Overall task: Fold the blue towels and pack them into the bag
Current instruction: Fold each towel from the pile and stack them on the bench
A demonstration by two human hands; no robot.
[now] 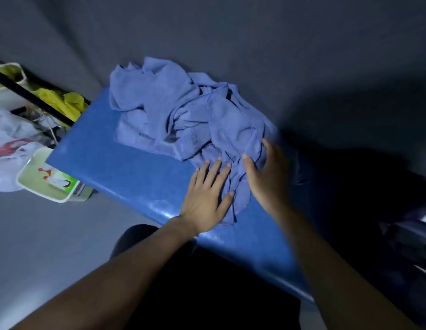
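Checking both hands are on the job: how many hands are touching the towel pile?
2. The left hand lies flat on the near edge of the blue towels; the right hand rests on the pile just right of it. No hand appears hidden.

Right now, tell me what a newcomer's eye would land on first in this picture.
First, the crumpled heap of pale blue cloth towels, lying unfolded at the far end of the glossy blue padded table. Next, the two bare hands at the heap's near edge: the left hand presses flat on a towel with straight fingers, and the right hand lies open beside it on the cloth. A green-and-white rectangular plastic tray sits off the table's left side.
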